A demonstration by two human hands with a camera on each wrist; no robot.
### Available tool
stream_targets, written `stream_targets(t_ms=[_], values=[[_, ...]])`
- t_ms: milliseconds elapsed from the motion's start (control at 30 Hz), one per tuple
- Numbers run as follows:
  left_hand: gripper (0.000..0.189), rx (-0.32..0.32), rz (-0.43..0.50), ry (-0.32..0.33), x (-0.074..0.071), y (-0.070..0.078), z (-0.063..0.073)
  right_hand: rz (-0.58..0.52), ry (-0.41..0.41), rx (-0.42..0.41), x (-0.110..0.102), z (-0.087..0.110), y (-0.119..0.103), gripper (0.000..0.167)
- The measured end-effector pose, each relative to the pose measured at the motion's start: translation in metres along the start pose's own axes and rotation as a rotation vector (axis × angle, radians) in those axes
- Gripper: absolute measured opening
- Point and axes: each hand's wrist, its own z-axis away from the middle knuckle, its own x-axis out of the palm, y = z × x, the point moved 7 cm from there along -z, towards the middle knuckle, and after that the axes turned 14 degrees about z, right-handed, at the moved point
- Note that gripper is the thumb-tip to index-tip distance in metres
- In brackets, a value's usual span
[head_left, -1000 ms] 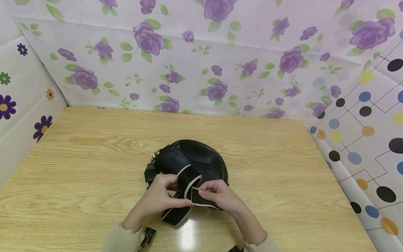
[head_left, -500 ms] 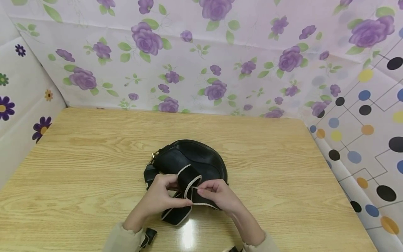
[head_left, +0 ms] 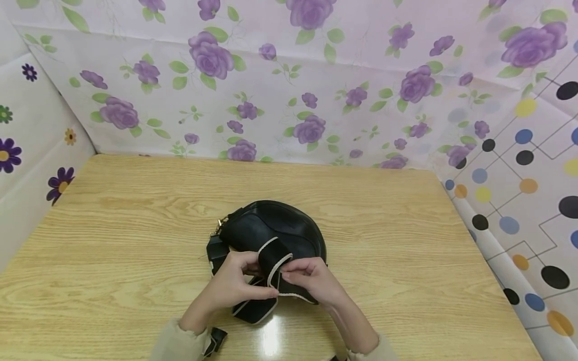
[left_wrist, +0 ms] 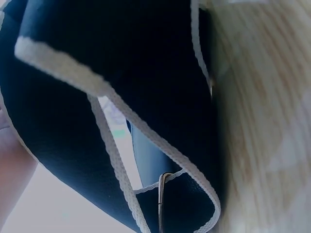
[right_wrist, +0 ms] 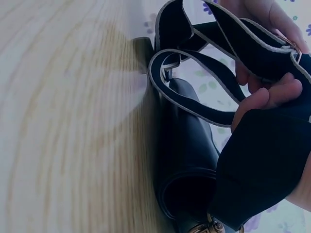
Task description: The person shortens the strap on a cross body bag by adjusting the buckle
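A black, rounded shoulder bag (head_left: 289, 220) lies in front of both hands in the head view. Its wide black strap (head_left: 272, 253), edged in cream trim, is bunched in a loop over the near side. My left hand (head_left: 235, 286) pinches the strap between thumb and fingers from the left. From the right, my right hand (head_left: 316, 281) pinches another stretch of it beside the loop. A metal strap slider (right_wrist: 295, 49) shows near the fingers in the right wrist view. The left wrist view has a folded stretch of strap with a thin metal bar (left_wrist: 161, 199).
The wood-grain table (head_left: 135, 210) runs to a floral sheet (head_left: 271, 100) at the back. At the bag's left end is a gold clasp (head_left: 220, 224). A small dark strap (head_left: 218, 340) shows by the left sleeve (head_left: 180, 343).
The strap loop and my left hand have shifted slightly right. The strap end by my right fingertips has slipped behind the loop. The bag has stayed in place.
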Motion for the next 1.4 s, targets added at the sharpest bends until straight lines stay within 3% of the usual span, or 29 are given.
stream_targets(t_ms=[133, 267, 400, 633, 767, 933, 1100, 1400], values=[[0.03, -0.033, -0.008, -0.004, 0.003, -0.003, 0.0, 0.01, -0.004, 0.02, 0.001, 0.0, 0.001, 0.019], [0.03, -0.056, -0.013, -0.015, 0.006, -0.005, -0.001, -0.039, -0.021, 0.045, 0.005, 0.0, 0.003, 0.002], [0.03, -0.021, -0.011, -0.029, 0.008, -0.003, -0.002, -0.111, -0.03, 0.046, 0.009, 0.0, 0.003, 0.017], [0.029, 0.05, -0.053, -0.025, 0.005, 0.001, 0.0, -0.139, -0.093, 0.01, 0.01, 0.001, 0.001, 0.012], [0.029, 0.056, -0.048, -0.027, 0.004, 0.002, 0.001, -0.12, -0.116, 0.039, 0.007, 0.002, 0.003, 0.008], [0.029, 0.07, -0.039, -0.025, 0.003, 0.003, 0.0, -0.061, -0.165, 0.056, 0.005, 0.004, 0.006, 0.019], [0.03, 0.098, -0.044, -0.026, 0.001, 0.002, 0.0, -0.077, -0.236, 0.036, 0.006, 0.006, 0.007, 0.026], [0.029, 0.053, -0.031, -0.016, 0.002, 0.005, 0.0, 0.001, -0.12, -0.044, 0.002, 0.003, 0.001, 0.021]])
